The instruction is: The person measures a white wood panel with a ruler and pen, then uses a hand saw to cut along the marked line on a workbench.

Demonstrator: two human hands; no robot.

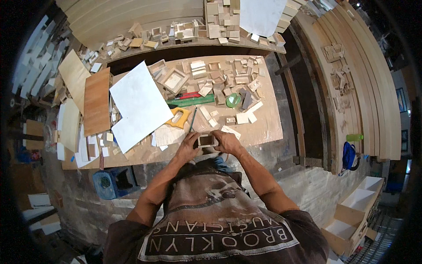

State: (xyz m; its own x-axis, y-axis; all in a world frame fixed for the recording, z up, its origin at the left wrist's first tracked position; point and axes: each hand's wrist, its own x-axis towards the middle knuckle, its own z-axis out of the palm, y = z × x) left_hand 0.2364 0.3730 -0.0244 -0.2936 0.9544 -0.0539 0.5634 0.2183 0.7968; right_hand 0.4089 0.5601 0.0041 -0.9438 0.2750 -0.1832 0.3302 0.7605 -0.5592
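Observation:
At the front edge of the work table, my left hand (189, 147) and my right hand (226, 141) grip opposite sides of a small open wooden box (206, 141), fingers closed on it. Just behind lie a pencil (193, 119), a yellow-handled saw (180, 116), a green ruler-like strip (195, 100), red-handled tools (187, 94) and a roll of green tape (233, 100). Loose small wooden blocks and boxes (173, 80) cover the table's back part. A large white sheet (138, 103) lies to the left.
The work table (268, 127) has plywood sheets (96, 101) at left. Behind it is a shelf (176, 46) of wooden pieces. A blue stool (104, 185) stands below left, long boards (373, 88) at right, a blue bag (349, 155) and divided wooden boxes (360, 202) at lower right.

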